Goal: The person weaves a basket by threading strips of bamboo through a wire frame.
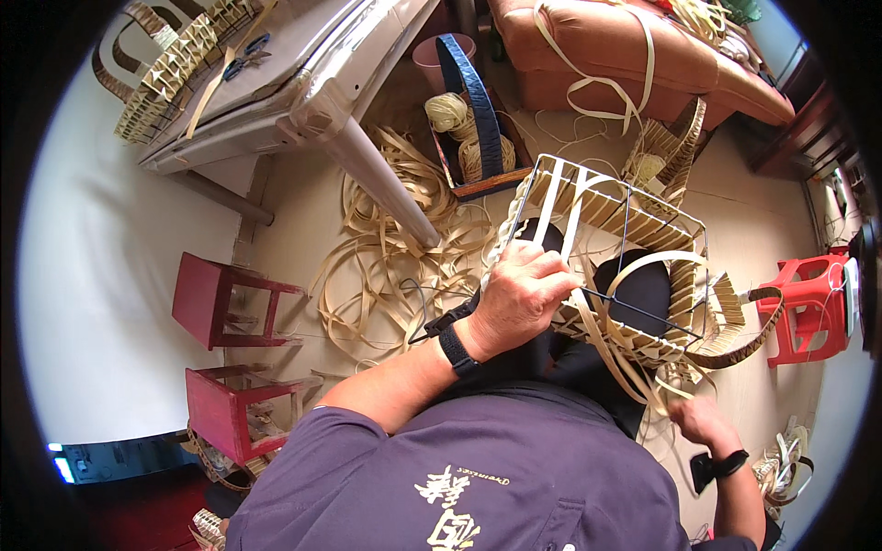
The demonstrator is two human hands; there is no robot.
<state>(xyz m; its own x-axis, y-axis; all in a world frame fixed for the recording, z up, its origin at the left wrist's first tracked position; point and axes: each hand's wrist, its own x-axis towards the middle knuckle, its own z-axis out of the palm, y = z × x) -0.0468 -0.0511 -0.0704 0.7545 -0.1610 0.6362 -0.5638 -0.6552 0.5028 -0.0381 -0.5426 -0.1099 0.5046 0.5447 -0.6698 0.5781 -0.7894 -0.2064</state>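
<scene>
A rectangular basket (684, 285) with a black wire frame and pale woven strips on its sides rests over my legs. Its open wire face is turned up, and several flat strips run across it at the left. My left hand (525, 296) is closed on the near left part of the frame, where the strips meet it. Long loose strips (617, 358) hang from the near side. Below the basket's near right corner, my right hand (702, 419) is closed around a pale strip; its fingertips are partly hidden.
A pile of flat strips (404, 193) covers floor by the table leg (381, 184). Beyond lies a blue-handled basket (505, 151) with twine balls. Red stools (220, 404) stand left, a red plastic stool (804, 308) right. Scissors (248, 55) lie on the table. A sofa (597, 55) is behind.
</scene>
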